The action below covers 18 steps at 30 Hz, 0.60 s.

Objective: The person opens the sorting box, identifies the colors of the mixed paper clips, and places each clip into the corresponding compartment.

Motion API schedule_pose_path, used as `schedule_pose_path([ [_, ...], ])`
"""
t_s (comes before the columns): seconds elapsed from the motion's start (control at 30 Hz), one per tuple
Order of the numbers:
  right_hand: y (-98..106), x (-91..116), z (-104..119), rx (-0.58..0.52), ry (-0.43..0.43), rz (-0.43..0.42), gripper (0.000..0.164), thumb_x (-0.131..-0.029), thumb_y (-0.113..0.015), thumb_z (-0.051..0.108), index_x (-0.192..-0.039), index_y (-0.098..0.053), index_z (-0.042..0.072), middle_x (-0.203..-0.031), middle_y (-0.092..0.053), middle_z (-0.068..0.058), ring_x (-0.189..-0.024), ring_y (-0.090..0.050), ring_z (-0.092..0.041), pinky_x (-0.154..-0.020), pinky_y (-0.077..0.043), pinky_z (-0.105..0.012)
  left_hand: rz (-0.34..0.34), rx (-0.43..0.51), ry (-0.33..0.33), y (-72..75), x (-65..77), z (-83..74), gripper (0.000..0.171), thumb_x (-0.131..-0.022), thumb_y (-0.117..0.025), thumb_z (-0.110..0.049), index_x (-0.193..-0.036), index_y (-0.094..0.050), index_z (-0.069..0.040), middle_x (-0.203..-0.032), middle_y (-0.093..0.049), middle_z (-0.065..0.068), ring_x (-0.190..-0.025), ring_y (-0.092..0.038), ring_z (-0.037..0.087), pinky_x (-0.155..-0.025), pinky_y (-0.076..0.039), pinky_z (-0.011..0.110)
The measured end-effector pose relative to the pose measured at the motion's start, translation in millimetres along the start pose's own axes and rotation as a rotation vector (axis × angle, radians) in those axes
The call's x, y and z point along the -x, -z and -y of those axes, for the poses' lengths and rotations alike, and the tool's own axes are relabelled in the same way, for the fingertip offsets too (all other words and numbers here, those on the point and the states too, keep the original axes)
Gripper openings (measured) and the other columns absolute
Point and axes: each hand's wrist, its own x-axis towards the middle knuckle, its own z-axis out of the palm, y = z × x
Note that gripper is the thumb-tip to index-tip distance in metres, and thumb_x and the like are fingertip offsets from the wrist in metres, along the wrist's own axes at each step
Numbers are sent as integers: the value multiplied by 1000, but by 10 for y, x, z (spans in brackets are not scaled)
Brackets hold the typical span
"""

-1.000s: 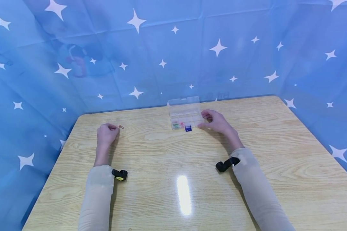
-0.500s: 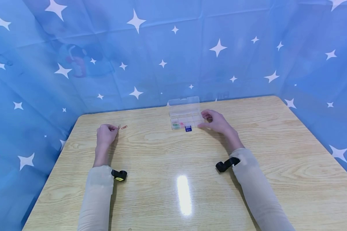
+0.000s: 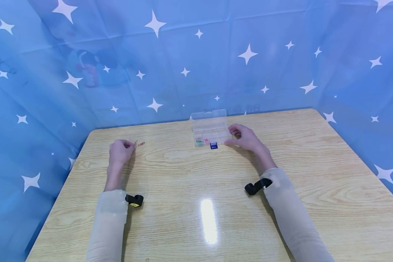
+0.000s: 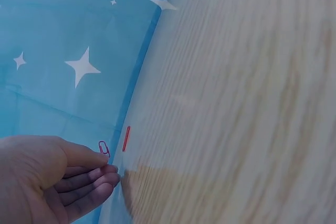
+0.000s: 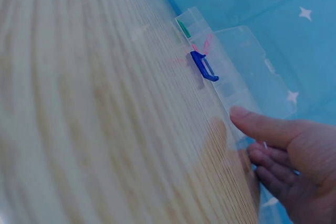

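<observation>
My left hand (image 3: 121, 151) is at the table's far left, pinching a small red paper clip (image 4: 103, 148) between thumb and forefinger. The clip sticks up past the fingertips. Just right of it, a second red paper clip (image 3: 141, 144) lies on the wood. Farther right stands a clear plastic compartment box (image 3: 220, 135) with its lid raised at the back. Green clips (image 3: 199, 141) and pinkish-red clips (image 3: 206, 140) sit in separate front compartments. My right hand (image 3: 245, 139) holds the box's right end, thumb at the front and fingers behind.
A blue latch (image 5: 203, 66) juts from the box's front edge. Behind the wooden table (image 3: 170, 189) hangs a blue curtain (image 3: 190, 54) with white stars. A small ring-like object (image 3: 147, 259) lies at the near edge.
The two red clips were close together by my left fingertips; now one stands upright in the pinch and the other lies apart to its right. My right hand has stayed at the box.
</observation>
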Motion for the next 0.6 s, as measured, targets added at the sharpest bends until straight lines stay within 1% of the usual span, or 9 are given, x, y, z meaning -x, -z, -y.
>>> schedule_pose_path([
  [0.1,0,-2,-5,3,-2,3,68,-88,-82,23,-142,-50,-2,-131,-56,-19,-121,-52,-34,-107,-41,-48,10,3,-11,-4,15,-48,25,-97,-58,-10,-107,-72,8,-101,-70,24,-92,-64,36,-80,-52,46],
  [0.17,0,1,-6,3,-4,4,68,-88,-81,23,-142,-49,-2,-131,-56,-19,-121,-52,-34,-107,-40,-48,16,7,-22,-22,26,-81,25,-97,-58,-10,-107,-72,8,-99,-70,23,-87,-64,34,-76,-52,43],
  [0.33,4,6,6,-5,-5,2,68,-88,-82,23,-142,-49,-1,-131,-56,-18,-121,-52,-34,-107,-41,-48,25,15,-81,-96,18,-158,23,-96,-59,-9,-104,-73,7,-93,-71,21,-77,-64,29,-66,-51,34],
  [0.43,5,7,7,-9,-8,1,68,-88,-82,24,-142,-50,0,-131,-56,-18,-122,-52,-33,-107,-40,-48,37,20,-116,-157,-2,-197,21,-94,-60,-7,-102,-73,7,-92,-71,20,-79,-65,30,-67,-51,33],
  [0.53,6,8,3,-7,-12,2,68,-87,-82,25,-142,-49,0,-132,-56,-18,-122,-52,-33,-107,-40,-48,57,36,-131,-223,-10,-241,20,-93,-60,-7,-101,-73,7,-92,-71,21,-83,-66,32,-70,-53,36],
  [0.6,6,9,-2,-6,-14,2,69,-87,-82,25,-143,-49,0,-132,-56,-18,-122,-52,-33,-107,-40,-48,66,49,-141,-266,-6,-273,20,-93,-60,-6,-100,-72,7,-91,-71,20,-82,-66,31,-70,-53,36],
])
